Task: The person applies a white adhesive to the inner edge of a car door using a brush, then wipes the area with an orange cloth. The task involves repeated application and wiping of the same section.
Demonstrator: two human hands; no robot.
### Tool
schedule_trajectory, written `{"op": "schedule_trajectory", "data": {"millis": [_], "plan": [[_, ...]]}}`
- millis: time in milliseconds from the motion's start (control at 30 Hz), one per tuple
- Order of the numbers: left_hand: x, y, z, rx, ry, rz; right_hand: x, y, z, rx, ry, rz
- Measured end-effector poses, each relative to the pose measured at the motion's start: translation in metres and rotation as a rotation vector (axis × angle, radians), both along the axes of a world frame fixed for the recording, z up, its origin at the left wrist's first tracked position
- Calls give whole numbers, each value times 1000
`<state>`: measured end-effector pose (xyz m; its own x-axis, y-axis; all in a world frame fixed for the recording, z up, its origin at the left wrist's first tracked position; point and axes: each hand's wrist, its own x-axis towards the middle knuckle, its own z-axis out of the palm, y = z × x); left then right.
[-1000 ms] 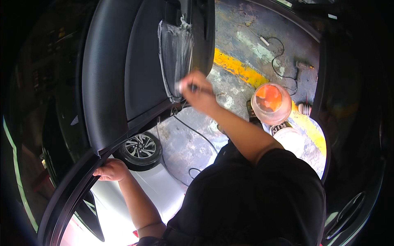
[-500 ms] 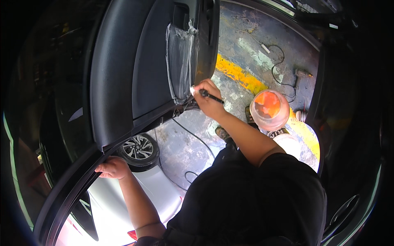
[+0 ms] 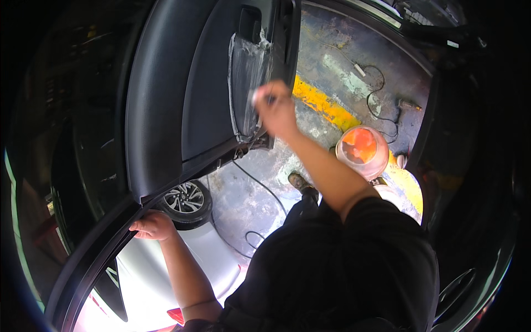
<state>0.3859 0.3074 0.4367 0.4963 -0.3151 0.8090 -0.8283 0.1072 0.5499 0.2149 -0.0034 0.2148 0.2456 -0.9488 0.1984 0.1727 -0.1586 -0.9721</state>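
Now right hand (image 3: pixel 275 106), blurred, is further up the door panel (image 3: pixel 207 94) than half a second ago; fingers curled round a dark-handled tool (image 3: pixel 271 99), its pale tip over the panel's streaky white film (image 3: pixel 245 77). Left hand (image 3: pixel 153 226), below the panel, bends fingers against the black frame (image 3: pixel 108 237); tightness, can't tell. Panel: matte, curved.

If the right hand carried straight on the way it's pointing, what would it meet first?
Probably the white-smeared patch on the black door panel; the blurred right hand, or what it holds, may already touch it.
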Motion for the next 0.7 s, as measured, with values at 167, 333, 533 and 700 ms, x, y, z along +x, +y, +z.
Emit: {"op": "schedule_trajectory", "data": {"millis": [167,333,533,700], "plan": [[9,1,-2,-1,1,26,23,-97,13,128,95,-221],[-5,-6,-6,-77,-1,86,-15,10,-3,-205,-150,108],[12,15,-7,6,-12,140,31,-102,2,-33,58,-263],[13,24,-16,-22,-1,206,6,-45,-8,-69,16,-119]]}}
